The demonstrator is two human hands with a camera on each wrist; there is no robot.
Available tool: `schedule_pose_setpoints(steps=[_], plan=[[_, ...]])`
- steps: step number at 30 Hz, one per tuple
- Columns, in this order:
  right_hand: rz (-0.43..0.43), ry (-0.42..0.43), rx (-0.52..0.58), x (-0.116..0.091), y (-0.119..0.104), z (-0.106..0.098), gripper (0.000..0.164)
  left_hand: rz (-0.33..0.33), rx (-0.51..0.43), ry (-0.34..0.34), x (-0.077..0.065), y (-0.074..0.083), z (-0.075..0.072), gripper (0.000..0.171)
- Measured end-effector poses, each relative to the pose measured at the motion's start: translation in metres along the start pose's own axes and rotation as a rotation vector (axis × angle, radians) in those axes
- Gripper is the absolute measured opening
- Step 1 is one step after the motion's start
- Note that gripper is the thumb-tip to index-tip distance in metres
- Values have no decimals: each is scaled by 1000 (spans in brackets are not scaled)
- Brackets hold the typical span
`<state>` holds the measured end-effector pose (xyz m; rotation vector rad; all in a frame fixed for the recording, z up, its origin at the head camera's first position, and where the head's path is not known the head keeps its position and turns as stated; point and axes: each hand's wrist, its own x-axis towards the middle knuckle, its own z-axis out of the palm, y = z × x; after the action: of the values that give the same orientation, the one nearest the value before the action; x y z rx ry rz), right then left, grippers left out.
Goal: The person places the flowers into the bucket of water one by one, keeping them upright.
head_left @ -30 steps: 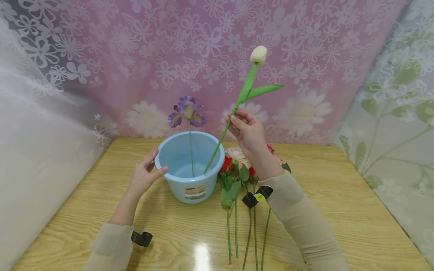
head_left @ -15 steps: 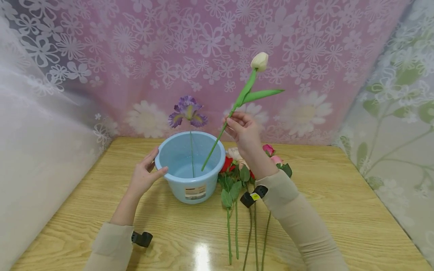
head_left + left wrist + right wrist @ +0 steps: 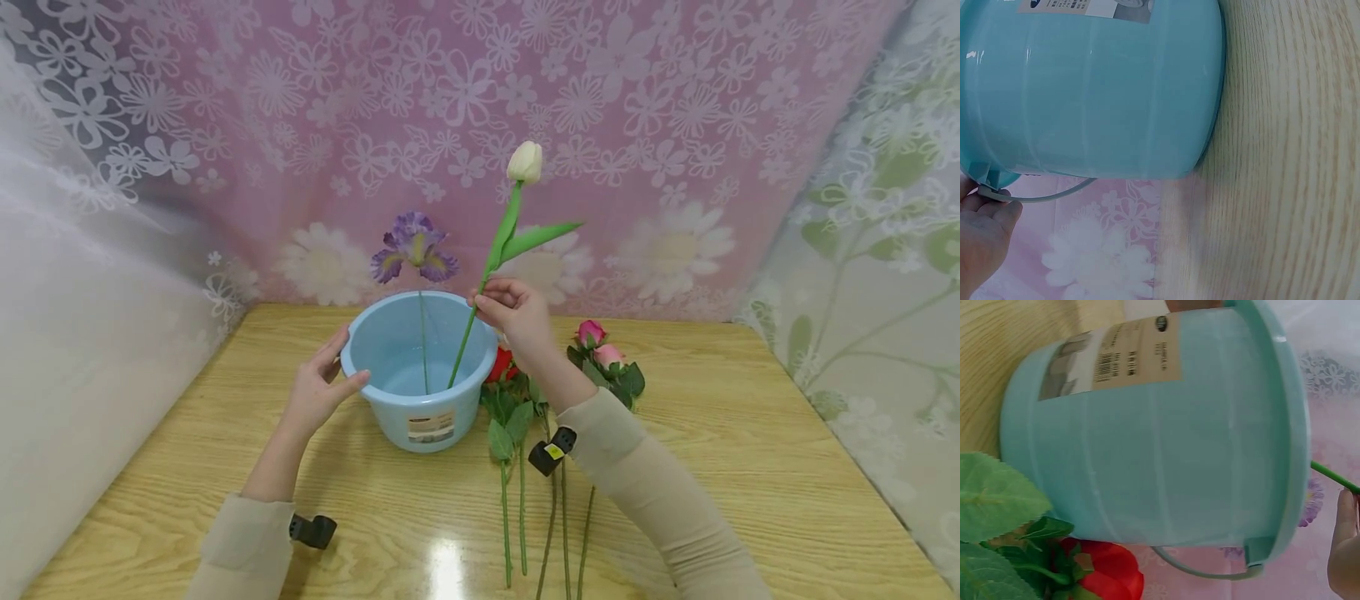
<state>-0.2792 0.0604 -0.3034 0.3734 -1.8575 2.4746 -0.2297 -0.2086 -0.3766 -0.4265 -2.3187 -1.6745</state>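
A light blue bucket stands upright on the table with a paper label on its wall. My left hand grips its rim at the left, thumb over the edge and fingers outside; the left wrist view shows this hand by the handle joint. Between thumb and fingertips, my right hand pinches the green stem of a white tulip. The tulip leans right, its lower stem inside the bucket opening. A purple iris stands in the bucket, its thin stem reaching down inside. In the right wrist view, the tulip stem rises past the rim.
Right of the bucket lie several roses: a red rose, a deep pink rose and a light pink rose, partly hidden by the right forearm. Their stems point toward the table's front. A flowered pink curtain hangs behind.
My right hand has moved left and down with the tulip, which now stands more upright and lower over the bucket. More of the pink roses shows. The left hand has stayed on the rim.
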Motion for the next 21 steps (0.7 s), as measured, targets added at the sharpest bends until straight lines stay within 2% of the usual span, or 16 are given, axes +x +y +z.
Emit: schedule_pose_setpoints(steps=[7,13,21], plan=[[17,-48,-90,-4,15,2,28,0,-5,1,0,1,1,69],[-18,-97,-192,-5,25,2,23,-3,-8,2,-1,1,1,69],[-23,-100,-327,-6,25,5,21,7,-4,3,-1,0,1,69]])
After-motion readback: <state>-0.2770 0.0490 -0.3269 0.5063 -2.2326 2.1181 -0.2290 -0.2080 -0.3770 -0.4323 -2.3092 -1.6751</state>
